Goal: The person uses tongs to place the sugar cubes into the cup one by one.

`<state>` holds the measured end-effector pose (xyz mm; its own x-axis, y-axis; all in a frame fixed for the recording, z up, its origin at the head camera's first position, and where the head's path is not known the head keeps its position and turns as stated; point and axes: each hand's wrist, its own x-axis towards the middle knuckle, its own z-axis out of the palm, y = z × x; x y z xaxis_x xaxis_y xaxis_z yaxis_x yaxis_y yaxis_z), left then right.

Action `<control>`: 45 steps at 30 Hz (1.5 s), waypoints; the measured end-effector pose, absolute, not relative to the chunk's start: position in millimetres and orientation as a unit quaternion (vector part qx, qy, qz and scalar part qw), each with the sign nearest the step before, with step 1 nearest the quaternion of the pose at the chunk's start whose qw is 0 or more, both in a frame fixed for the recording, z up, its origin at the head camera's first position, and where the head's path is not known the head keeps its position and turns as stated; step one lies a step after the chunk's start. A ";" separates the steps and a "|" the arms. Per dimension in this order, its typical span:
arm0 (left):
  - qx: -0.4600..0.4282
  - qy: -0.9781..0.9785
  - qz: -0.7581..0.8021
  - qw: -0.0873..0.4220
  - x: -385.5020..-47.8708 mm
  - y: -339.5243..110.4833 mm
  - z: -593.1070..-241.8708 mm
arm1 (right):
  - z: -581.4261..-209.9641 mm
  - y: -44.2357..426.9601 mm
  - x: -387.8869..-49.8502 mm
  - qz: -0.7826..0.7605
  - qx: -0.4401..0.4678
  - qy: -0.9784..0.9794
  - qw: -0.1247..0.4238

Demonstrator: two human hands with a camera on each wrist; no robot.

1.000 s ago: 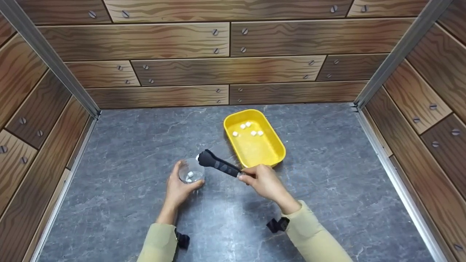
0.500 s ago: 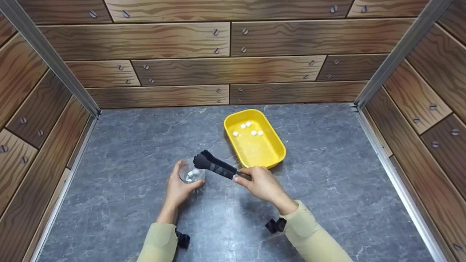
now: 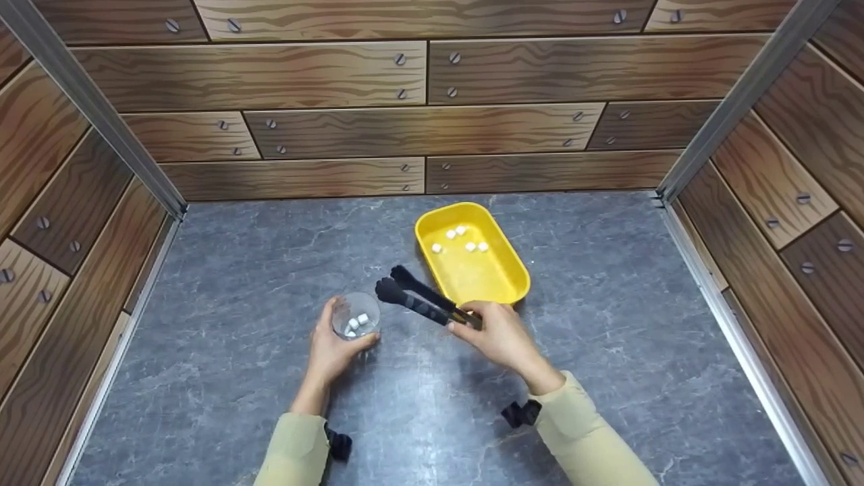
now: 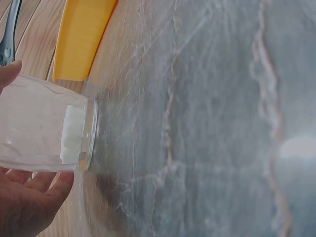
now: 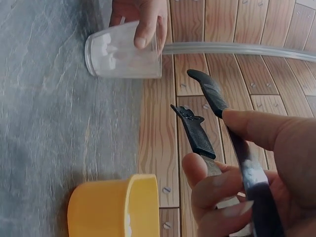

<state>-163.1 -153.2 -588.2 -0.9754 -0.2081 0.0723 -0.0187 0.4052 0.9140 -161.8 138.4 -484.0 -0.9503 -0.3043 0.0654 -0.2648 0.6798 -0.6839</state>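
Note:
My left hand (image 3: 331, 347) holds a clear cup (image 3: 354, 302), its fingers and thumb round the sides. At the bottom of the cup lie several small white cubes (image 3: 363, 318); in the left wrist view they look like one pale layer. My right hand (image 3: 498, 336) grips black-tipped tongs (image 3: 420, 305) by the handles. Their two arms are spread apart with nothing between the tips, which hang in the air right of the cup. Behind the right hand sits a yellow tray (image 3: 476, 280) with several white cubes (image 3: 470, 247) toward its far end.
Everything stands on a grey marbled surface (image 3: 236, 304). A wood-patterned wall (image 3: 425, 128) closes off the back, and similar panels rise at both sides. Metal rails (image 3: 749, 344) run along the side edges.
The tongs dipped to the cup's mouth, spread, and drew back right. The white cube at their tips has dropped into the cup. The left hand and tray stay put.

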 end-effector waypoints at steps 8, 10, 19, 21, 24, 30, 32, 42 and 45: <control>0.070 -0.840 -0.532 0.078 -164.2 -153.0 -588.6 | -484.9 150.0 -168.3 -0.360 -0.117 0.925 0.013; 0.069 -0.840 -0.531 0.081 -163.9 -152.9 -588.7 | -485.6 152.5 -170.3 -0.360 -0.108 0.927 0.013; 0.072 -0.841 -0.530 0.075 -162.9 -153.3 -587.9 | -487.9 162.8 -180.2 -0.327 -0.061 0.943 0.018; 0.071 -0.841 -0.530 0.076 -162.9 -153.3 -587.6 | -488.5 165.1 -182.5 -0.323 -0.055 0.945 0.020; 0.070 -0.842 -0.530 0.076 -163.2 -153.3 -587.2 | -489.7 168.3 -186.2 -0.321 -0.049 0.946 0.024; 0.072 -0.843 -0.529 0.069 -164.0 -154.6 -587.7 | -493.2 173.1 -193.8 -0.325 -0.038 0.944 0.034; 0.074 -0.842 -0.530 0.066 -163.6 -155.4 -587.1 | -494.6 173.8 -196.1 -0.327 -0.035 0.944 0.036; 0.078 -0.840 -0.534 0.061 -163.0 -155.6 -585.9 | -500.0 178.6 -204.4 -0.288 -0.026 0.957 0.033; 0.076 -0.839 -0.535 0.058 -162.8 -154.4 -586.1 | -500.4 181.5 -206.4 -0.255 -0.027 0.966 0.034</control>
